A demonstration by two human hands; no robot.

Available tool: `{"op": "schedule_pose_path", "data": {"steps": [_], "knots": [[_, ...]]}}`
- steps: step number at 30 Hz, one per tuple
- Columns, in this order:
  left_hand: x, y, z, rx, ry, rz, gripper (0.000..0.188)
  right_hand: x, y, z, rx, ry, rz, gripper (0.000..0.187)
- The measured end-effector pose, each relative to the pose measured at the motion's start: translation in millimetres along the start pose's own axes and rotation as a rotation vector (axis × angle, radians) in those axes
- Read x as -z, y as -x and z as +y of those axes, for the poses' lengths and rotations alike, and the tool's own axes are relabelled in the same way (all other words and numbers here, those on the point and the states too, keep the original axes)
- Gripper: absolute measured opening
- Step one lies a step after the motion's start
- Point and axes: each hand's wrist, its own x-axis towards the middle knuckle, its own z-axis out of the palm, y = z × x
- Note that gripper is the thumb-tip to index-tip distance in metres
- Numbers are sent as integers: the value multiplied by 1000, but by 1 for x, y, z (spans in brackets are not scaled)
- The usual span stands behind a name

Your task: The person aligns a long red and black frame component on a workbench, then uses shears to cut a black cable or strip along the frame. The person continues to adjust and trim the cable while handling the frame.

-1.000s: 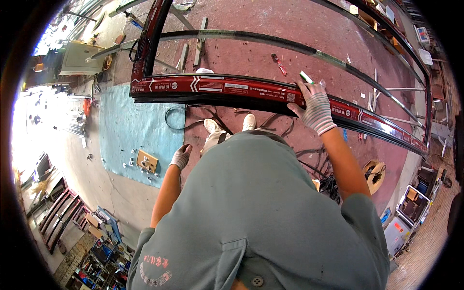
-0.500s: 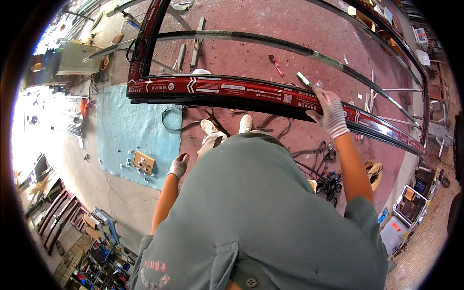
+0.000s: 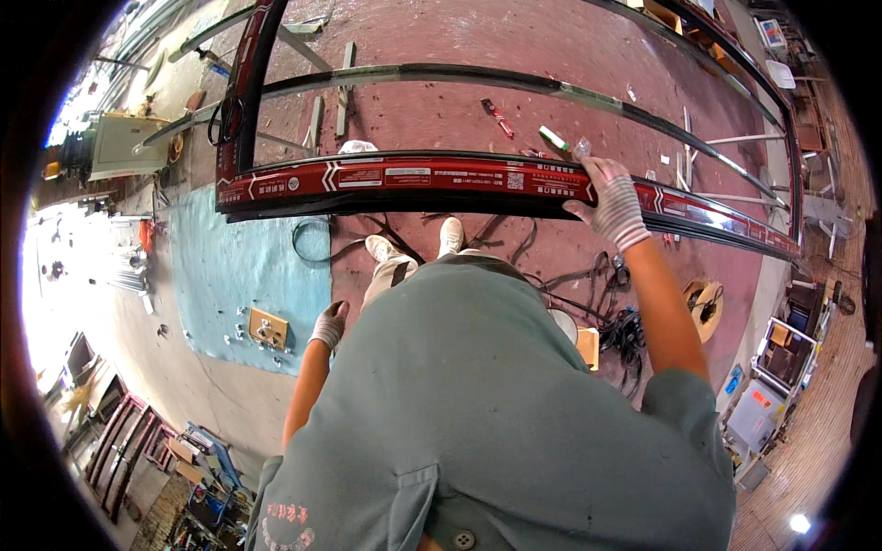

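Note:
In front of me a large rectangular frame, dark with red printed protective film, lies raised above the floor. My right hand, in a striped light glove, grips its near bar, with the thumb on the near side and the fingers over the top. At my left side hangs my left hand, gloved alike. Its fingers are loosely curled, away from the frame, and I see nothing in them. Dark support rails run across beneath the frame. A black loop of cord hangs at its left bar.
A blue mat with a small brown board and scattered bits lies on my left. Tangled black straps and a tan spool lie on the right floor. Beyond the near bar are a red-handled tool and a green-and-white tube.
My view has shifted slightly, so the frame and floor items sit a little lower and further left. My right hand keeps its hold on the bar; my left hand still hangs at my side.

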Motion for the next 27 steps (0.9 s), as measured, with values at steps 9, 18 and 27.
{"op": "schedule_pose_path", "data": {"steps": [9, 18, 27], "knots": [[22, 12, 86, -120, -163, -1, 49, -6, -3, -8, 5, 10, 59, 90], [21, -16, 46, -57, -140, -66, 53, 4, -8, -25, -57, -24, 43, 92], [20, 10, 129, -114, -295, -30, 56, 4, 0, -4, -46, 5, 34, 88]]}}
